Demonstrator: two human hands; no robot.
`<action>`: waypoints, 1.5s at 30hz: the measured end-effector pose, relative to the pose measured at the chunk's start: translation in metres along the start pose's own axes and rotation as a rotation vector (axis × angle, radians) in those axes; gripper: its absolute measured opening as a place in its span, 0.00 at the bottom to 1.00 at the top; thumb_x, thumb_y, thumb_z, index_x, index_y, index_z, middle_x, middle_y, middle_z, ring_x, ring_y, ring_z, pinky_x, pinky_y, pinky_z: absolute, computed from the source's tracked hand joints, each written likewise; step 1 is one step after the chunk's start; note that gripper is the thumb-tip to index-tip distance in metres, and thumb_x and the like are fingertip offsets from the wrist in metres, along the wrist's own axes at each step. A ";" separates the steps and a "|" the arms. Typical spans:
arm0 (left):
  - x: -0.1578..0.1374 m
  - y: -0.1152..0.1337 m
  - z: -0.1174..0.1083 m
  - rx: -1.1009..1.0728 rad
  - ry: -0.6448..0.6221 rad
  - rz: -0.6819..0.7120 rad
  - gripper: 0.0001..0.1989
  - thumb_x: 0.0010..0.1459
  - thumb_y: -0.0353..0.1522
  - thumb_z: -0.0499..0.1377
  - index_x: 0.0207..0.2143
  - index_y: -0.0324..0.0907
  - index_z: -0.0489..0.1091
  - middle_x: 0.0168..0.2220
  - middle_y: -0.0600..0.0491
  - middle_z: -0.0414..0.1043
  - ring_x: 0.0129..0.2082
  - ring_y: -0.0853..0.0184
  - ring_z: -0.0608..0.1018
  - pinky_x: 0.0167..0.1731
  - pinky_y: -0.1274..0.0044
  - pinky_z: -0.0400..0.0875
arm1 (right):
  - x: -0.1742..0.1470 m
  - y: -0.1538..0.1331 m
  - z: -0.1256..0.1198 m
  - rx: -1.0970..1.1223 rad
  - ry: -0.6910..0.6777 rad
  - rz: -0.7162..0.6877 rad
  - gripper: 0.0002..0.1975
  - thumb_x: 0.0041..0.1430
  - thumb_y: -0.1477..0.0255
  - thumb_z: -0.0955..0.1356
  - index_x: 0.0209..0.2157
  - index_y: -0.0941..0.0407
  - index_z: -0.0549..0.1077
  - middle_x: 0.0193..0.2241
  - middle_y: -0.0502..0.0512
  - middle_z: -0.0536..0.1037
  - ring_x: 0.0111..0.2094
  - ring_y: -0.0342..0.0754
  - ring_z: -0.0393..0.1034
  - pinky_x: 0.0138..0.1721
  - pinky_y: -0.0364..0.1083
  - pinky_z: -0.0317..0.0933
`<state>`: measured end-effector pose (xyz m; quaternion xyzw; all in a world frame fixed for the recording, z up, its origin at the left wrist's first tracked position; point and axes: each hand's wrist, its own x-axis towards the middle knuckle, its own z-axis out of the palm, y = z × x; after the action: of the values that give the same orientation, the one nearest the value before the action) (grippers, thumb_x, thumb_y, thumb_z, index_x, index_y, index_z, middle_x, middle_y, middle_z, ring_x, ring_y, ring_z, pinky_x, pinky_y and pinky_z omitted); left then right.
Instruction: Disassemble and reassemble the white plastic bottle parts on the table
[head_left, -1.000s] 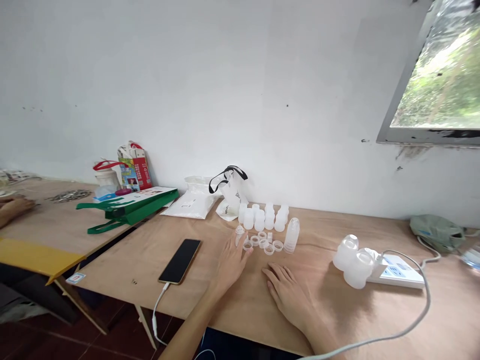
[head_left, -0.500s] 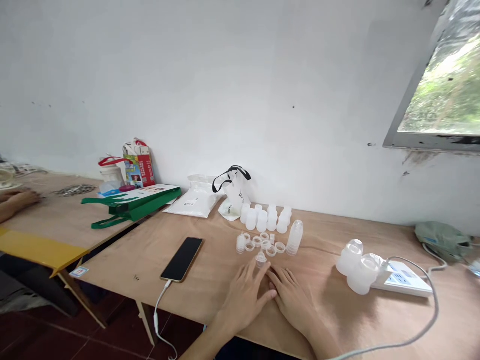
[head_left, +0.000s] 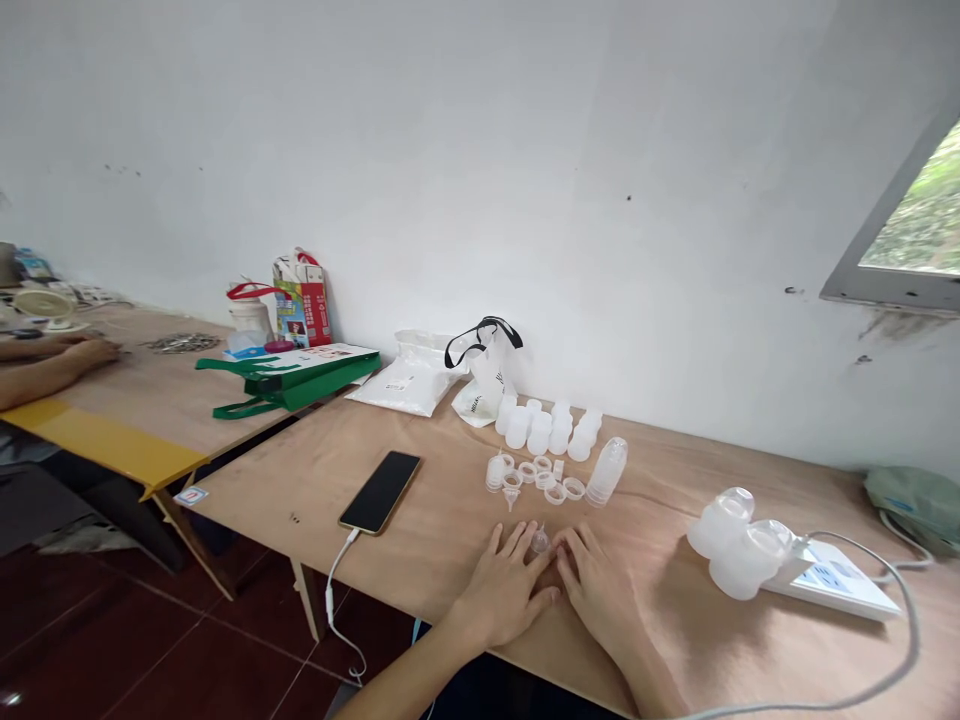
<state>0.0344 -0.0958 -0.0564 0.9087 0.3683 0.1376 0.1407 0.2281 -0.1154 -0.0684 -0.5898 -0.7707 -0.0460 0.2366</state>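
Observation:
My left hand [head_left: 510, 592] lies nearly flat on the wooden table, fingers spread and holding nothing. To its right, my right hand [head_left: 600, 590] rests with slightly bent, parted fingers. A small clear bottle nipple [head_left: 540, 540] sits between the two hands, close to the fingertips; whether they touch it I cannot tell. Just beyond is another clear nipple [head_left: 511, 498], beside several white collar rings [head_left: 555, 493] and a small stack of clear nipples or caps [head_left: 495, 473]. A taller stack of clear caps [head_left: 607, 472] leans at the right. Behind them stand several white plastic bottles [head_left: 539, 433].
A phone [head_left: 380, 492] with a cable lies left. Two capped bottles [head_left: 750, 560] stand by a white power strip [head_left: 832, 578] at right. Along the wall sit a white plastic bag [head_left: 412, 375] and a green bag [head_left: 315, 385]. Another person's hand [head_left: 94, 353] rests far left.
The view has turned left, so things sit further right. A clear nipple now shows in front of the rings, and one lies nearer me between my hands. Both hands have drawn slightly back.

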 end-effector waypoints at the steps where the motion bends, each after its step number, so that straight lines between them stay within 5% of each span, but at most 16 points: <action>1: -0.001 0.001 -0.001 0.006 -0.002 0.010 0.29 0.71 0.47 0.52 0.70 0.52 0.56 0.71 0.43 0.53 0.71 0.47 0.56 0.66 0.47 0.52 | 0.000 0.000 0.000 -0.008 0.011 -0.008 0.11 0.69 0.74 0.58 0.40 0.50 0.70 0.38 0.53 0.76 0.37 0.50 0.75 0.38 0.47 0.67; 7: -0.008 0.003 -0.024 0.020 -0.079 0.083 0.23 0.67 0.44 0.61 0.62 0.58 0.68 0.68 0.46 0.60 0.67 0.44 0.63 0.61 0.52 0.63 | -0.001 0.002 0.001 -0.007 0.005 0.010 0.13 0.70 0.75 0.57 0.47 0.50 0.68 0.42 0.55 0.76 0.38 0.50 0.75 0.40 0.48 0.66; 12: -0.003 0.000 -0.046 -0.047 -0.007 0.025 0.08 0.68 0.38 0.60 0.47 0.48 0.76 0.48 0.50 0.73 0.50 0.56 0.76 0.51 0.66 0.70 | 0.000 0.002 -0.002 -0.030 -0.044 0.026 0.13 0.70 0.75 0.58 0.47 0.50 0.69 0.43 0.55 0.76 0.41 0.51 0.74 0.43 0.49 0.66; 18: 0.008 -0.018 -0.040 0.023 0.135 -0.227 0.10 0.68 0.28 0.55 0.51 0.42 0.68 0.56 0.44 0.65 0.53 0.55 0.71 0.52 0.67 0.67 | 0.000 0.004 -0.003 0.044 -0.115 0.057 0.15 0.70 0.72 0.57 0.51 0.50 0.70 0.53 0.58 0.74 0.52 0.53 0.72 0.51 0.52 0.67; 26: 0.012 -0.033 -0.033 -0.182 0.137 -0.200 0.07 0.65 0.25 0.58 0.40 0.44 0.74 0.45 0.51 0.68 0.41 0.63 0.75 0.43 0.75 0.68 | 0.037 0.020 -0.002 -0.075 -0.236 0.064 0.33 0.66 0.76 0.59 0.71 0.48 0.53 0.70 0.60 0.56 0.60 0.56 0.67 0.51 0.51 0.68; 33: 0.013 -0.039 -0.020 -0.234 0.206 -0.178 0.12 0.66 0.25 0.57 0.42 0.48 0.79 0.43 0.51 0.66 0.41 0.63 0.75 0.41 0.75 0.68 | 0.076 0.014 0.001 -0.220 -0.239 0.134 0.30 0.67 0.80 0.59 0.69 0.56 0.57 0.56 0.67 0.72 0.52 0.57 0.73 0.38 0.47 0.69; 41: 0.001 -0.034 -0.032 -0.167 0.068 -0.116 0.15 0.68 0.29 0.55 0.52 0.46 0.76 0.45 0.49 0.66 0.45 0.59 0.74 0.49 0.70 0.69 | 0.055 0.000 -0.001 -0.264 -0.200 0.109 0.11 0.72 0.72 0.61 0.50 0.55 0.71 0.46 0.61 0.75 0.46 0.53 0.74 0.32 0.44 0.63; 45: 0.006 -0.022 -0.036 -0.094 0.063 -0.117 0.17 0.69 0.25 0.48 0.53 0.40 0.72 0.49 0.45 0.66 0.44 0.59 0.75 0.46 0.70 0.71 | 0.043 -0.002 -0.006 -0.283 -0.170 0.089 0.09 0.73 0.73 0.61 0.45 0.55 0.71 0.46 0.60 0.73 0.47 0.53 0.72 0.33 0.44 0.62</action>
<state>0.0120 -0.0704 -0.0304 0.8732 0.4183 0.1746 0.1792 0.2195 -0.0802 -0.0451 -0.6524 -0.7470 -0.0934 0.0871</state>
